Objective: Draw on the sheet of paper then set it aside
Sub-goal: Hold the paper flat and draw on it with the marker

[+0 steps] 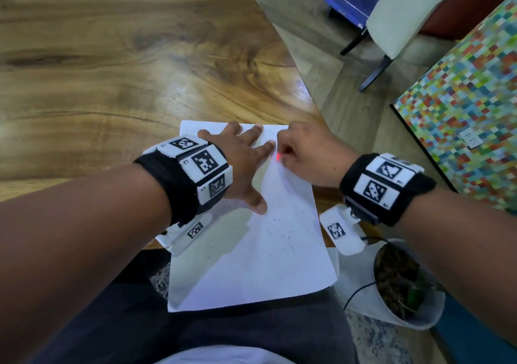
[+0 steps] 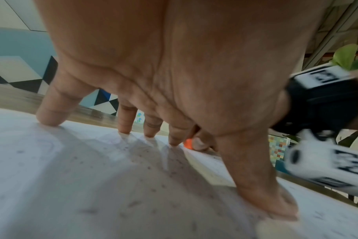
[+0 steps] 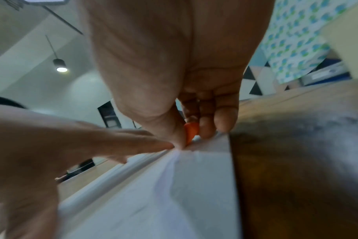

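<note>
A white sheet of paper (image 1: 251, 257) lies on the wooden table's corner (image 1: 112, 64) and overhangs its near edge toward my lap. Faint pen marks dot its middle. My left hand (image 1: 243, 154) lies spread on the sheet (image 2: 92, 186), fingertips (image 2: 124, 129) and thumb pressing it down. My right hand (image 1: 302, 154) pinches a short orange crayon (image 1: 279, 157) near the paper's far right part, its tip at the sheet (image 3: 194, 186). The crayon (image 3: 190, 131) sits between thumb and fingers; the left wrist view shows the same crayon (image 2: 188, 143) beyond the left hand's fingers.
The table edge runs diagonally to the right of the paper. A white pot with soil and a plant (image 1: 400, 285) stands on the floor at my right. A chair (image 1: 405, 19) and a multicoloured mosaic panel (image 1: 470, 89) are further right.
</note>
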